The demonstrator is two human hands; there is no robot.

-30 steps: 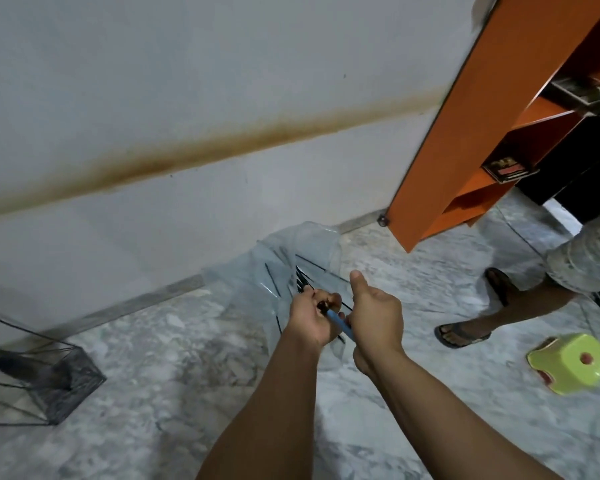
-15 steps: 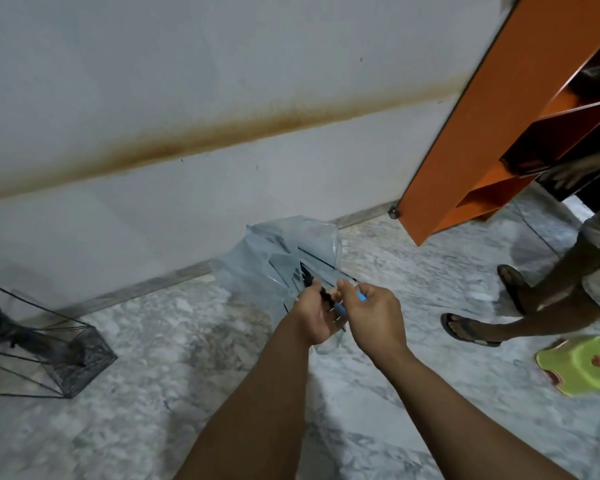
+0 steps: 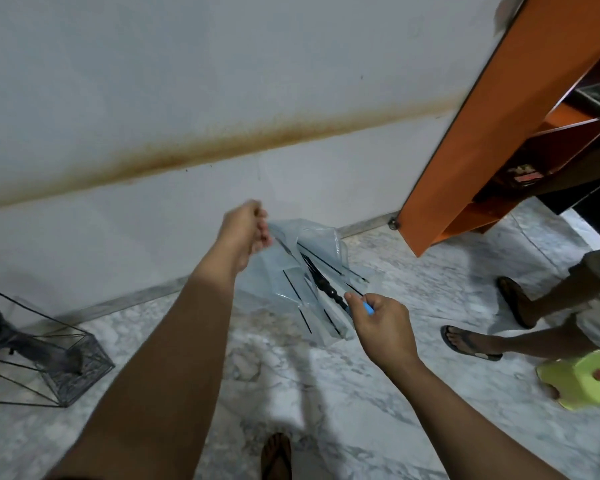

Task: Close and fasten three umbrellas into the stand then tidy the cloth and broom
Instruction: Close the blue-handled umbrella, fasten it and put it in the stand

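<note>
Head view: a person stands on a marble floor (image 3: 378, 403) near a stained white wall (image 3: 187, 98), folding a clear plastic umbrella (image 3: 309, 278) held out in front of the body, above the floor near the wall's base. The right hand (image 3: 383, 323) grips the blue handle (image 3: 368, 309), fingers curled tight around it. The left hand (image 3: 245, 230), which half a second ago was bunched against the right at the shaft, has swung up and away to the left and now pinches an edge of the clear canopy, drawing the panel taut; its fingers are clamped on the plastic. The black ribs lie folded alongside the dark shaft, so the canopy appears collapsed but still loose.

That shift suggests the closing is done and the gathering has begun: the slack panels likely need to be wrapped around the shaft before the strap can be fastened. No strap can be made out.

The wire stand (image 3: 45, 355) sits on the floor at the left edge by the wall, well apart from the umbrella, with something dark already in it. An orange shelf unit (image 3: 471, 133) leans into view at right; a second person's sandalled feet (image 3: 471, 342) and a green stool (image 3: 582, 379) occupy the floor's right edge.
</note>
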